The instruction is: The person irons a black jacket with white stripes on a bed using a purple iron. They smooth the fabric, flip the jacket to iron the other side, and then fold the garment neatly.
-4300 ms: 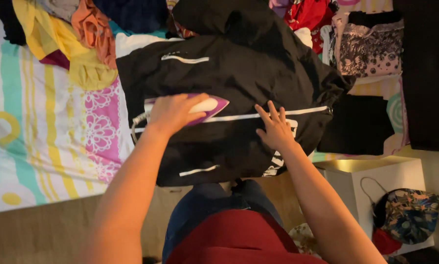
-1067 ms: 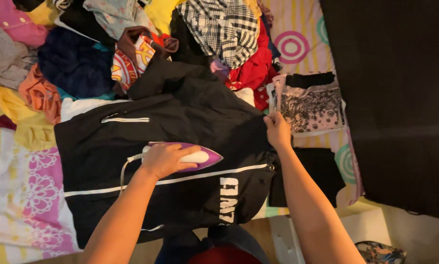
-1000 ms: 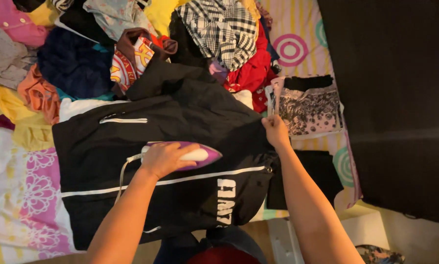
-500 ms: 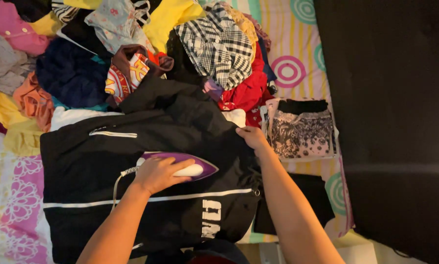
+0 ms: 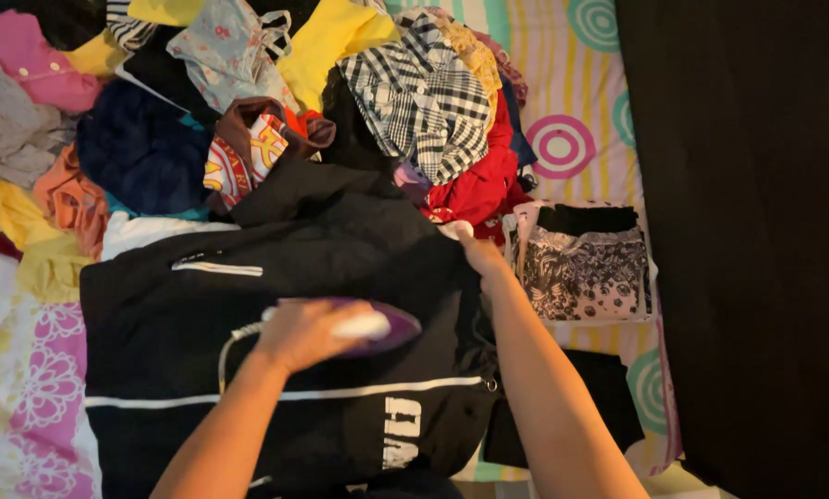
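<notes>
Left fingers point(image 5: 290, 319) wrapped round the handle of a purple-and-white iron point(image 5: 368, 325); left hand point(image 5: 303, 333) covers most of it, only the pointed tip shows, aimed at 3 o'clock. Iron sits flat on a black jacket point(image 5: 340, 249), roughly mid-panel. White cord point(image 5: 229, 346) loops off the iron's rear toward 8 o'clock.

Right hand point(image 5: 474, 248) is at the jacket's edge, about 1 o'clock from the iron, fingers closed on the fabric there; exact pinch can't be made out, fingertips are partly buried in the cloth. Right forearm runs down to 6 o'clock across the jacket's right side.

Jacket lies spread on the bed: white zip pocket line at 10 o'clock from the iron, a white stripe across the lower panel, white lettering at 5 o'clock.

Around it:
- Clothes pile at 12 o'clock: black-and-white checked shirt point(image 5: 423, 92), red garment point(image 5: 479, 180) just below it touching the jacket's top edge, yellow garment point(image 5: 331, 37), navy piece point(image 5: 142, 152), pink top point(image 5: 36, 69) at far 10 o'clock.
- Folded black-and-white patterned garment point(image 5: 585, 273) at 3 o'clock, just beside the right hand, apart from the jacket.
- Folded black item point(image 5: 608, 407) at 4 o'clock, under the forearm's line.
- Striped bedsheet point(image 5: 562, 139) with pink circles at 2 o'clock; pink floral section at 8 o'clock.
- Dark surface fills the far right, no detail visible.
</notes>
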